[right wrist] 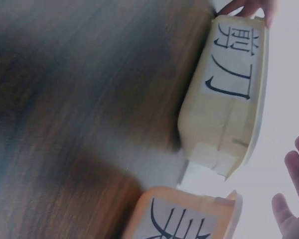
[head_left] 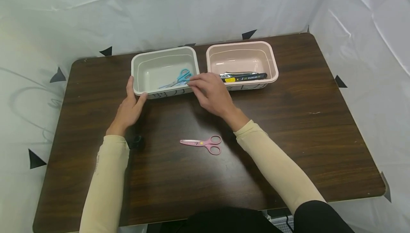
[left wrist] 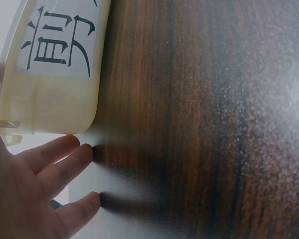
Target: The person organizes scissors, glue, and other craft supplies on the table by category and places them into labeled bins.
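A pale greenish-white bin (head_left: pixel 164 53) stands at the back of the table, a printed label on its front. In it lie scissors with blue handles (head_left: pixel 184 75), partly hidden by the rim. My left hand (head_left: pixel 126 110) rests on the bin's left front corner, thumb at the rim; three of its fingers (left wrist: pixel 65 169) show extended in the left wrist view. My right hand (head_left: pixel 213 94) hovers by the bin's right front corner, fingers spread and holding nothing in the right wrist view. Pink scissors (head_left: pixel 205 143) lie on the table between my arms.
Right of the first bin stands a pink bin (head_left: pixel 272 62) holding black and yellow utility knives (head_left: pixel 245 78) along its front wall. Both bins sit on a dark wood-grain table (head_left: pixel 288 119). White sheeting (head_left: pixel 205 16) rises behind and on both sides.
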`<state>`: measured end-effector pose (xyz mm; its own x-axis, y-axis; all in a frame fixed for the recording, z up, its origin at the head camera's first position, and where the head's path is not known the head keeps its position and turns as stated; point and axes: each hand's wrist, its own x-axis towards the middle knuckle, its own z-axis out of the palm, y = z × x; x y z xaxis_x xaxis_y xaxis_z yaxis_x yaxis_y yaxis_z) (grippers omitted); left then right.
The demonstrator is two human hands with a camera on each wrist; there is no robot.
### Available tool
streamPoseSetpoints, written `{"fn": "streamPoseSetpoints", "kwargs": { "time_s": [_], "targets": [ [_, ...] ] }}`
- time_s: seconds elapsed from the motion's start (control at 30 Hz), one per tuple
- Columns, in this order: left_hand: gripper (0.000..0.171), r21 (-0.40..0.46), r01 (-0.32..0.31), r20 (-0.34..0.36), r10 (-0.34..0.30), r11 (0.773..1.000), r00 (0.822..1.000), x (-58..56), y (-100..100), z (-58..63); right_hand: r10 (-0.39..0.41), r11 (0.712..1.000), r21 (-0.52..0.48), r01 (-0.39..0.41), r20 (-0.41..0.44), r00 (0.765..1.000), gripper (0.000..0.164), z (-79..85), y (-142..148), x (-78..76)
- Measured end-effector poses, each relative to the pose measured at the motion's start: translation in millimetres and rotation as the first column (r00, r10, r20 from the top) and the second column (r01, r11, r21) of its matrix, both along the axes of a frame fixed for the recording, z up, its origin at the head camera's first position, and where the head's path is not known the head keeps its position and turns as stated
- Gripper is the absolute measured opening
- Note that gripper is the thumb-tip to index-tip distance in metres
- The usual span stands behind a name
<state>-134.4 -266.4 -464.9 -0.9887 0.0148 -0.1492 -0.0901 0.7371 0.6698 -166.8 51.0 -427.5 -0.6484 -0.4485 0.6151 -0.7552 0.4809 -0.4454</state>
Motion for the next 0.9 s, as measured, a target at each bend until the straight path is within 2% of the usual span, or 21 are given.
{"fn": "streamPoseSetpoints", "kwargs": {
  "time_s": [0.23, 0.37, 0.47, 0.6, 0.9],
  "targets": [
    [0.076, -0.002, -0.004, 0.009, 0.004, 1.000, 1.000, -0.9, -0.5, -1.1, 0.043, 0.999, 0.019, -0.044, 0.053, 0.998, 0.016, 1.2, 13.4, 25.4],
    [0.076, -0.009, -0.012, 0.022, 0.012, 1.000, 1.000, -1.1, -1.3, -0.9, 0.068, 0.993, 0.081, -0.080, 0.135, 0.989, 0.016, -0.2, 23.1, 42.7],
    [0.076, -0.009, -0.008, 0.010, 0.008, 1.000, 1.000, -0.6, -1.7, -0.5, 0.071, 0.989, 0.111, -0.097, 0.222, 0.973, 0.017, -2.3, 30.5, 56.5],
    [0.076, -0.007, 0.003, 0.007, -0.003, 1.000, 1.000, 0.1, -1.0, 0.7, 0.053, 0.987, 0.126, -0.096, 0.310, 0.949, 0.018, -6.3, 40.2, 74.8],
    [0.076, 0.004, -0.001, 0.008, 0.001, 1.000, 1.000, 0.3, -0.1, 1.4, -0.042, 0.977, 0.212, -0.035, 0.349, 0.936, 0.020, -13.7, 54.4, 102.8]
  ]
}}
